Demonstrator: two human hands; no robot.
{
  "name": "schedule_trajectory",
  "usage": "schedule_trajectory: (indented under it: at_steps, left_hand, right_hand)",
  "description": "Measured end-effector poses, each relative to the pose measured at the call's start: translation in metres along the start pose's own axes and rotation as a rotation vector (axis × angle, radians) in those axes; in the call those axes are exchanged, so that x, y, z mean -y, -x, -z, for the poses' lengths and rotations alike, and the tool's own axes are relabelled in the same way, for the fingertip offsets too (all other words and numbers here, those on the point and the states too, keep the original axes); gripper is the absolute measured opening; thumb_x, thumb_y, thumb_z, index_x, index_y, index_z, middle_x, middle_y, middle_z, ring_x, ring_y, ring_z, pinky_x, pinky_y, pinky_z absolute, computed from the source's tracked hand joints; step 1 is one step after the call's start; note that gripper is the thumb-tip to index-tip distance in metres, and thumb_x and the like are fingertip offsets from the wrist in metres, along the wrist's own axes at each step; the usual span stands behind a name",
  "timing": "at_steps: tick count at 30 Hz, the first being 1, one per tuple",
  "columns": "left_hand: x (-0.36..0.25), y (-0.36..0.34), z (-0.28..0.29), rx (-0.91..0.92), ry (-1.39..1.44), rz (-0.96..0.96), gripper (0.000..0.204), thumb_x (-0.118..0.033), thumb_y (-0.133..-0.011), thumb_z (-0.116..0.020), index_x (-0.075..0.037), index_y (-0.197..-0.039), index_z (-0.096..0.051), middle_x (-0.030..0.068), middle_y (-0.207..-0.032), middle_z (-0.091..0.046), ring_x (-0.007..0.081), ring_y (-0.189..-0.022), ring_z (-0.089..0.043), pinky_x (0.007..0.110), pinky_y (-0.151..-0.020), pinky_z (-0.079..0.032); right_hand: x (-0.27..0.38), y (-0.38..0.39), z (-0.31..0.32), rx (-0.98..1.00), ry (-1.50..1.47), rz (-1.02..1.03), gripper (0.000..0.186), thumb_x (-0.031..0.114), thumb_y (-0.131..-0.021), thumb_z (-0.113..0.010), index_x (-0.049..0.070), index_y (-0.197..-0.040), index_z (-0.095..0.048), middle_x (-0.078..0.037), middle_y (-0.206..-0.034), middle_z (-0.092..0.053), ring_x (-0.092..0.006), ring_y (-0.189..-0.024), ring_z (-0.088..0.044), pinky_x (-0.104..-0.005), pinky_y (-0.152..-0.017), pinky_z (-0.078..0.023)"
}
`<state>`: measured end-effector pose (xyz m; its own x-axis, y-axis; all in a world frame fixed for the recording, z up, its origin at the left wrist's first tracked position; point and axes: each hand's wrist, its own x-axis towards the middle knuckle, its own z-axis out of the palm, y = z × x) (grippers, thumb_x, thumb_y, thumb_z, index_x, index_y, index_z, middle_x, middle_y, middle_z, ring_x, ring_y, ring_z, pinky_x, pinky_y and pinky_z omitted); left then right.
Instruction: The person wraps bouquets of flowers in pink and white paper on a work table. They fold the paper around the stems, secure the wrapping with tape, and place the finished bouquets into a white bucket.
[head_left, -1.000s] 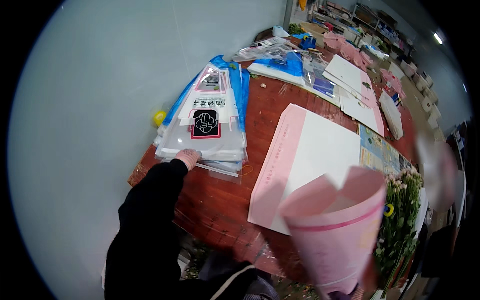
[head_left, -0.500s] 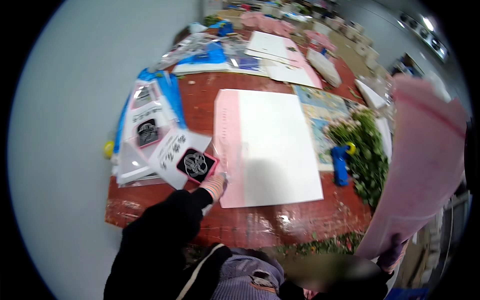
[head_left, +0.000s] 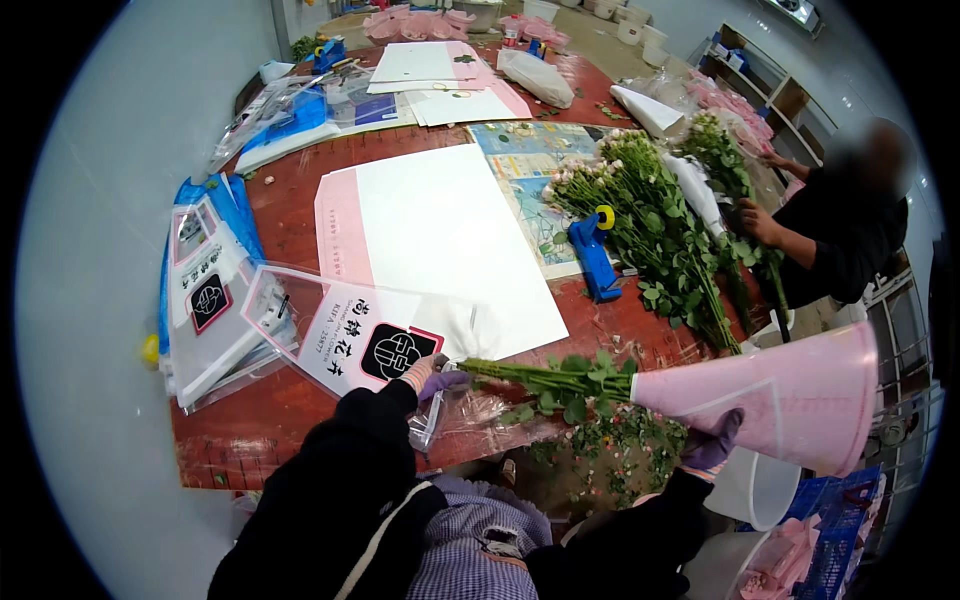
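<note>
A bouquet wrapped in a pink paper cone is held level across the table's front edge, wide end to the right. My right hand, in a purple glove, grips the cone from below. Its bare green stems point left and reach my left hand, also gloved. That hand is closed on the edge of a clear printed plastic sleeve with a black square emblem; the stem ends lie at its fingers. Whether the stems are inside the sleeve I cannot tell.
White sheets with a pink strip lie mid-table. More printed sleeves sit left. A blue tape dispenser stands beside loose pink roses. A co-worker handles flowers at right. White buckets stand below the edge.
My right hand has swung the wrapped bouquet from upright at the right down to level, bringing its stems to my left hand. The view has shifted, and a co-worker now shows at right.
</note>
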<state>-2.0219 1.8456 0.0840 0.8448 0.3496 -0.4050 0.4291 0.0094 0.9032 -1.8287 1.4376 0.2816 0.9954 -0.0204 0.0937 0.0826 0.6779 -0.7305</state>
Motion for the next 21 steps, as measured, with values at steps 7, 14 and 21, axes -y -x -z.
schedule_trajectory:
  at_steps: [7, 14, 21]
  left_hand:
    - [-0.065, 0.057, 0.012, 0.051, 0.12, 0.195, 0.048, -0.029, -0.075, -0.068, -0.003, -0.111, -0.05, -0.0006, -0.068, -0.052, 0.0059, -0.049, -0.043, 0.022, -0.042, -0.032]
    - [-0.038, 0.037, -0.01, -0.093, 0.042, 0.129, 0.028, -0.03, -0.083, -0.059, -0.005, -0.097, -0.059, -0.0015, -0.071, -0.057, 0.0086, -0.058, -0.051, 0.023, -0.05, -0.042]
    - [-0.027, 0.019, -0.046, -0.403, 0.58, 0.287, 0.033, -0.019, -0.084, -0.053, 0.001, -0.11, -0.052, 0.0065, -0.074, -0.057, 0.0156, -0.057, -0.052, 0.03, -0.05, -0.043]
  right_hand:
    - [-0.06, -0.048, 0.044, -0.259, 0.013, -0.137, 0.048, 0.017, -0.08, -0.063, 0.007, -0.123, -0.045, -0.006, -0.122, -0.05, -0.0224, -0.11, -0.049, -0.0412, -0.095, -0.041]
    - [-0.044, -0.103, 0.092, -0.04, -0.116, -0.314, 0.058, 0.029, -0.081, -0.063, 0.002, -0.127, -0.039, -0.012, -0.127, -0.047, -0.0249, -0.113, -0.047, -0.041, -0.098, -0.038]
    - [-0.067, -0.106, 0.071, -0.163, 0.071, -0.233, 0.047, 0.02, -0.083, -0.06, 0.005, -0.124, -0.045, -0.008, -0.125, -0.048, -0.0211, -0.112, -0.047, -0.037, -0.097, -0.038]
